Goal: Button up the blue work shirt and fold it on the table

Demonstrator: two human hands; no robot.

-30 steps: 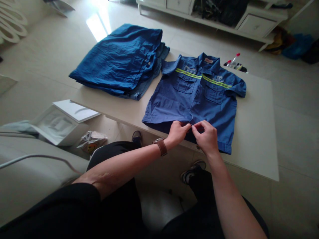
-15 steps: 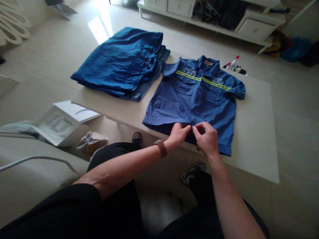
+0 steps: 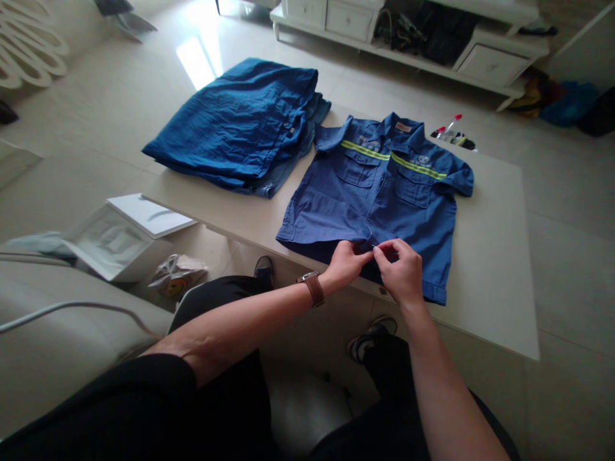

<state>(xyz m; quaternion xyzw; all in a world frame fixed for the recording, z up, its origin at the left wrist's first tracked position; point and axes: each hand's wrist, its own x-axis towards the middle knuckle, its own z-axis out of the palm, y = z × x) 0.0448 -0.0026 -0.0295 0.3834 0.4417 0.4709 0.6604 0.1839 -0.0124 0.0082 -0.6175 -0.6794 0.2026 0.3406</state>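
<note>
A blue short-sleeved work shirt (image 3: pixel 384 192) with a yellow-green reflective stripe lies front up on a pale low table (image 3: pixel 490 269). My left hand (image 3: pixel 346 262), with a brown watch at the wrist, pinches the shirt's front edge at the bottom hem. My right hand (image 3: pixel 401 269) pinches the other front edge right beside it, fingertips almost touching. Both hands are closed on the fabric near the table's near edge.
A stack of folded blue garments (image 3: pixel 240 125) lies on the table's far left corner. Small items with red caps (image 3: pixel 451 131) sit at the far edge. A white box (image 3: pixel 120 237) stands on the floor left; a white cabinet (image 3: pixel 408 32) behind.
The hands stay pinched at the shirt's bottom hem; they and the whole scene shifted slightly down in view as the camera moved.
</note>
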